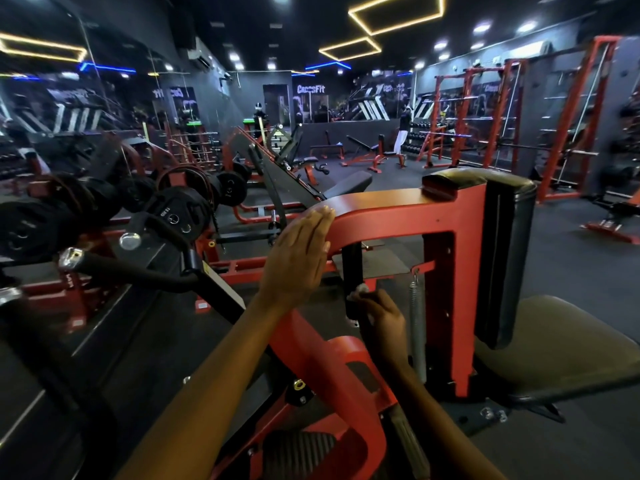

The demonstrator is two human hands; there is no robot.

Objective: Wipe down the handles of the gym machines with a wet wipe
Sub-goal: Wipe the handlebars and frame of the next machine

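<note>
A red gym machine frame point(398, 209) stands in front of me, with a black vertical handle point(351, 268) hanging under its top bar. My right hand point(379, 315) grips the lower part of that handle, and a white wet wipe point(362, 289) shows between its fingers and the grip. My left hand point(299, 258) lies flat with straight fingers against the curved left corner of the red frame. Left of it a long black curved handle point(138, 270) with a chrome end cap reaches toward me.
A black upright pad point(505, 258) and an olive seat point(561, 348) sit to the right. Weight plates point(180, 213) hang on racks at left. Benches, red racks and a person point(401, 133) stand far back; dark floor lies between.
</note>
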